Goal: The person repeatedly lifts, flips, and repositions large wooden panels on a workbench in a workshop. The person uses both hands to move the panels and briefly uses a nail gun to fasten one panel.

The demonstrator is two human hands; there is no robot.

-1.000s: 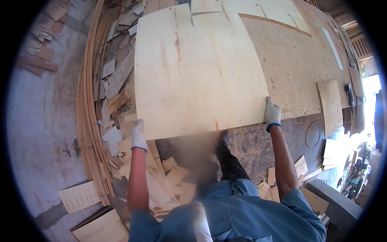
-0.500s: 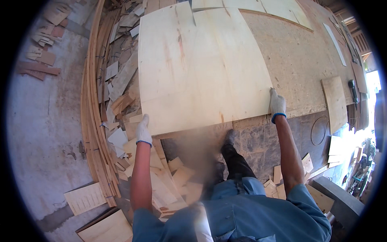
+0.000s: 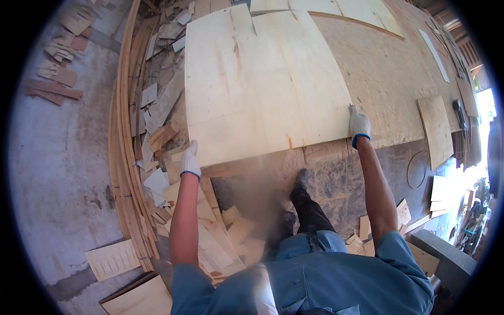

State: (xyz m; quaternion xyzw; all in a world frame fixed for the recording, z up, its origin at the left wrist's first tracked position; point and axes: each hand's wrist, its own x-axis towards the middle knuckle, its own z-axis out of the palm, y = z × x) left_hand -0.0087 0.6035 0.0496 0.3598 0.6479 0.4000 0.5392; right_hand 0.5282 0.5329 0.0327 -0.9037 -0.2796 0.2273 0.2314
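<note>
A large pale plywood sheet [image 3: 268, 89] with reddish-brown streaks lies on the wide wooden worktable [image 3: 383, 84]. Its far edge has a notch-like step. My left hand [image 3: 190, 159], in a white knit glove with a blue cuff, grips the sheet's near left corner. At the near right corner my right hand [image 3: 359, 125], gloved the same way, is closed on the edge. Both thumbs point away from me along the sides; the other fingers are hidden.
Long wooden strips [image 3: 124, 157] run along the left, beside a heap of board offcuts [image 3: 157, 181]. A narrow plywood piece [image 3: 435, 131] and a black-handled tool [image 3: 460, 114] lie at the table's right. Past the far edge rests another plywood sheet [image 3: 362, 16]. More scraps surround my feet.
The sheet's near edge has shifted slightly away from me, and both hands have moved forward with it, keeping their hold on the corners.
</note>
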